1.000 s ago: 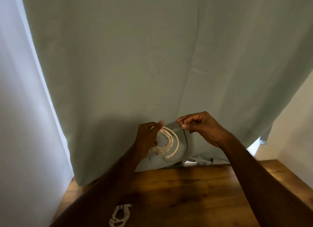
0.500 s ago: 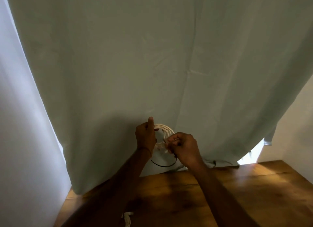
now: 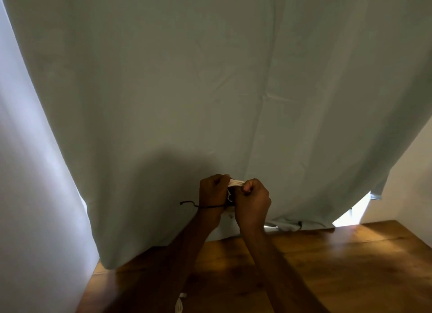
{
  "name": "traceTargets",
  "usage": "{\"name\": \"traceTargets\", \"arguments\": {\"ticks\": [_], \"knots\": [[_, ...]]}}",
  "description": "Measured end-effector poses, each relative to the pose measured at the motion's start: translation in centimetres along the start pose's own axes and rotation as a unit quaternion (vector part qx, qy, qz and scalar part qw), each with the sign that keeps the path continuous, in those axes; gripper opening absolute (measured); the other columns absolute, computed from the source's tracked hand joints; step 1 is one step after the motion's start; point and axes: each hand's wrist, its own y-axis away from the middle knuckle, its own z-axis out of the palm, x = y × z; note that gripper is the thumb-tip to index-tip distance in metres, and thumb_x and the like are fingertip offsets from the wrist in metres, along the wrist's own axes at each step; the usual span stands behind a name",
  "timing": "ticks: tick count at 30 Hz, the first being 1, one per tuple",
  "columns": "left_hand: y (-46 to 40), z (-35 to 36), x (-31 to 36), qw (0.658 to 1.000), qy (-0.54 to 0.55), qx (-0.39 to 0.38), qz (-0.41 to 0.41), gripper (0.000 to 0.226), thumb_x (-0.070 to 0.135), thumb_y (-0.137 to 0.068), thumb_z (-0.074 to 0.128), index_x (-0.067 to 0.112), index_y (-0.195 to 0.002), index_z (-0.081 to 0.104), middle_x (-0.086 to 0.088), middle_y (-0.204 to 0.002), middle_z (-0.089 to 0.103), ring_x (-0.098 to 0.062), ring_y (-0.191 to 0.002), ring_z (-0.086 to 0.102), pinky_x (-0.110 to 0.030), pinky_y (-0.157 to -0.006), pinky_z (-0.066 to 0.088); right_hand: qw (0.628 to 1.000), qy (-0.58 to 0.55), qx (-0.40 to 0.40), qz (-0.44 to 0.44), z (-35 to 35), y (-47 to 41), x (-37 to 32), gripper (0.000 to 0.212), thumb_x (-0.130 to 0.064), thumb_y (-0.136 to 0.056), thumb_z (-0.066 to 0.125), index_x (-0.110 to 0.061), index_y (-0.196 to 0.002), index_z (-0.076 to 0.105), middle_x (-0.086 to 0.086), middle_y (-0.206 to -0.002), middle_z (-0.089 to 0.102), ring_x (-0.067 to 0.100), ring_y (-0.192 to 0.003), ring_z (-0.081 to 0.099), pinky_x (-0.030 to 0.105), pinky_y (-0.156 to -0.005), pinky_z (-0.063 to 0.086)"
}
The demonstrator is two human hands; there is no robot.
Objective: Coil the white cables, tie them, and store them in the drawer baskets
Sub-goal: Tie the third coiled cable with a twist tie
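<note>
Both hands are raised above the far edge of the wooden table, in front of a curtain. My left hand and my right hand are closed side by side on a coiled white cable; only a short stretch of its strands shows between the fists. A thin black tie runs under my left hand, and its free end sticks out to the left. Part of another white cable shows at the bottom edge, mostly hidden by my left forearm. No drawer baskets are in view.
A pale green curtain hangs across the whole back and drapes onto the table's far edge. White walls stand at the left and right. Bright gaps show under the curtain at the right.
My right hand came in from the right and closed on the coil beside my left hand. The coil, open and round before, is now squeezed between both fists. The black tie end now trails left.
</note>
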Motion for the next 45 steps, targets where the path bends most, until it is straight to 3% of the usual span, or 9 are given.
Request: {"name": "traceTargets", "arguments": {"ticks": [7, 11, 14, 21, 27, 32, 39, 42, 45], "knots": [[-0.8, -0.8, -0.6, 0.999, 0.007, -0.012, 0.048, 0.026, 0.01, -0.089, 0.064, 0.009, -0.065, 0.075, -0.016, -0.061, 0.064, -0.024, -0.059, 0.059, -0.034, -0.058, 0.046, 0.991, -0.089, -0.046, 0.086, 0.1, 0.9, 1.2, 0.029, -0.001, -0.076, 0.076, -0.027, -0.072, 0.063, 0.005, -0.071, 0.07, 0.028, -0.072, 0.072, 0.042, -0.066, 0.06], [-0.7, -0.8, -0.2, 0.999, 0.003, 0.002, 0.051, 0.04, 0.006, -0.091, 0.063, 0.026, -0.058, 0.072, 0.001, -0.056, 0.067, -0.017, -0.059, 0.065, -0.031, -0.059, 0.052, 0.986, -0.098, -0.049, 0.126, -0.1, 2.0, 1.7, 0.025, -0.001, -0.072, 0.074, -0.022, -0.074, 0.063, 0.008, -0.076, 0.072, 0.03, -0.069, 0.073, 0.052, -0.062, 0.062], [-0.3, -0.7, 0.0, 0.999, 0.014, -0.01, 0.045, 0.036, 0.004, -0.093, 0.061, 0.016, -0.061, 0.072, 0.006, -0.052, 0.065, -0.01, -0.053, 0.062, -0.024, -0.054, 0.051, 0.985, -0.106, -0.032, 0.132, -0.5, 2.2, 1.7, 0.025, -0.008, -0.07, 0.078, -0.024, -0.069, 0.06, 0.013, -0.072, 0.072, 0.035, -0.065, 0.072, 0.056, -0.059, 0.061], [1.3, -0.4, -0.5, 0.996, 0.043, -0.069, -0.029, 0.036, 0.015, -0.098, 0.056, -0.006, -0.07, 0.065, -0.008, -0.044, 0.054, -0.015, -0.035, 0.05, -0.019, -0.038, 0.038, 0.998, -0.037, 0.015, 0.056, -1.0, 0.5, 0.3, 0.029, -0.003, -0.073, 0.081, -0.013, -0.065, 0.054, 0.015, -0.069, 0.067, 0.028, -0.06, 0.063, 0.038, -0.055, 0.054], [0.2, -0.6, -0.5, 0.997, 0.013, -0.078, -0.007, 0.028, 0.007, -0.094, 0.06, -0.014, -0.077, 0.068, -0.01, -0.055, 0.059, -0.016, -0.046, 0.055, -0.023, -0.048, 0.044, 1.0, -0.004, -0.008, -0.006, -1.9, 1.3, 1.0, 0.027, -0.012, -0.078, 0.082, -0.016, -0.069, 0.057, 0.005, -0.062, 0.065, 0.023, -0.056, 0.067, 0.043, -0.049, 0.056], [0.3, -0.9, -0.6, 0.996, 0.016, -0.079, -0.029, 0.028, 0.009, -0.095, 0.061, -0.012, -0.077, 0.068, 0.005, -0.041, 0.042, -0.008, -0.033, 0.037, -0.018, -0.037, 0.034, 0.987, 0.052, 0.024, -0.152, -4.1, 0.6, -1.0, 0.016, -0.013, -0.084, 0.077, -0.016, -0.073, 0.065, -0.006, -0.06, 0.061, 0.008, -0.059, 0.061, 0.013, -0.054, 0.044], [1.0, -0.2, -0.4, 0.994, 0.023, -0.109, -0.022, 0.037, 0.012, -0.094, 0.063, -0.007, -0.062, 0.061, 0.001, -0.041, 0.038, -0.011, -0.032, 0.036, -0.017, -0.037, 0.032, 0.98, 0.021, -0.198, -0.023, -3.6, -4.0, -1.7, 0.007, -0.026, -0.085, 0.078, -0.022, -0.08, 0.081, -0.007, -0.078, 0.076, 0.006, -0.078, 0.071, 0.023, -0.075, 0.055], [1.4, -0.2, -0.3, 0.992, 0.024, -0.122, -0.036, 0.051, 0.008, -0.095, 0.061, 0.019, -0.045, 0.06, 0.003, -0.038, 0.038, -0.01, -0.03, 0.035, -0.018, -0.04, 0.031, 0.98, 0.021, -0.193, -0.033, -3.4, -5.0, -1.7, 0.006, -0.021, -0.083, 0.08, -0.017, -0.08, 0.081, -0.004, -0.078, 0.077, 0.004, -0.076, 0.071, 0.016, -0.072, 0.052], [2.3, -0.3, 0.0, 0.986, 0.013, -0.153, -0.064, 0.043, 0.013, -0.095, 0.061, 0.016, -0.053, 0.066, 0.0, -0.04, 0.038, -0.011, -0.031, 0.033, -0.018, -0.041, 0.028, 0.989, 0.005, -0.144, -0.038, -3.4, -6.2, -1.8, 0.006, -0.019, -0.083, 0.08, -0.014, -0.082, 0.081, -0.004, -0.08, 0.077, -0.002, -0.074, 0.07, 0.011, -0.071, 0.05]]}}
